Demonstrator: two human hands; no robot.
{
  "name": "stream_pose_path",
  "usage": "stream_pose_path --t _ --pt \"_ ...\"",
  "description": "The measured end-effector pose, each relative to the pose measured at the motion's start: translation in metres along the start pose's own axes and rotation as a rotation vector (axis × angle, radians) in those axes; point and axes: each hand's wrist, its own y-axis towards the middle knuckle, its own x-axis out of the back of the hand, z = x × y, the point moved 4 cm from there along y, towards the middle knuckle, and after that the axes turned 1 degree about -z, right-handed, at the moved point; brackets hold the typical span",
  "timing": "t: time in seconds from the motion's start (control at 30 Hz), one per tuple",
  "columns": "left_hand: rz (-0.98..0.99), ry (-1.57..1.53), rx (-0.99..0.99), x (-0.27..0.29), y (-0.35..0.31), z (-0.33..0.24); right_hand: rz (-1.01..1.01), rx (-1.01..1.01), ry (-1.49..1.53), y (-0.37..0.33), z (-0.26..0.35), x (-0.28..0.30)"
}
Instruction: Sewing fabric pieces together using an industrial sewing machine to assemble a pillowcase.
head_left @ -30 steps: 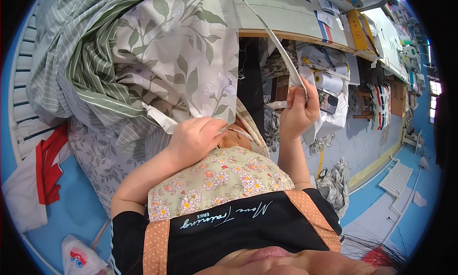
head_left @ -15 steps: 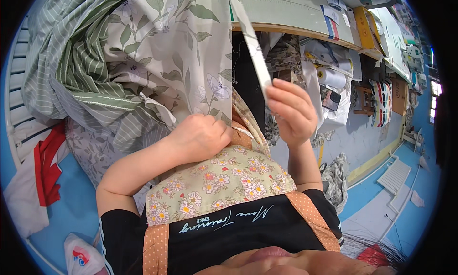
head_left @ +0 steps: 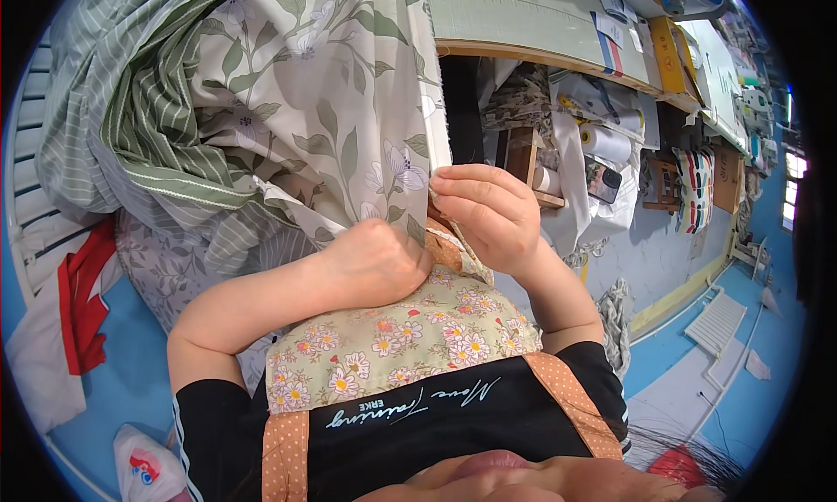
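A large pale floral fabric (head_left: 288, 75) with grey-green leaves hangs from the table toward my lap. My left hand (head_left: 379, 260) is closed on this fabric near its right edge, just above my flowered apron (head_left: 392, 336). A narrow pale fabric strip (head_left: 433, 101) lies along that edge. Between thumb and fingertips, my right hand (head_left: 490, 213) pinches the strip's near end against the edge, close to my left hand. What lies inside my left fist is hidden. Green striped fabric (head_left: 166, 127) is bunched beside the floral cloth at the left.
A pale worktable (head_left: 523, 23) with a printed ruler spans the top right, holding a yellow box (head_left: 676, 57). Below it are thread cones (head_left: 606, 143), a phone (head_left: 603, 179) and a wooden drawer (head_left: 523, 162). A white slatted rack (head_left: 30, 162) stands at left, with red-and-white cloth (head_left: 83, 284).
My right hand has moved left, bringing the strip from a slanting position away from the fabric to lie along the fabric's edge. My left hand stays closed in nearly the same place.
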Motion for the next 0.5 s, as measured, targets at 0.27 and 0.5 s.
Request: stream_pose_path --t 0.27,0.5 --pt "-0.029 -0.030 -0.013 0.004 0.000 -0.001 -0.008 -0.019 -0.025 -0.003 0.002 -0.014" --pt "-0.041 -0.042 -0.006 -0.001 -0.003 -0.002 -0.002 -0.048 -0.047 -0.001 0.005 -0.020"
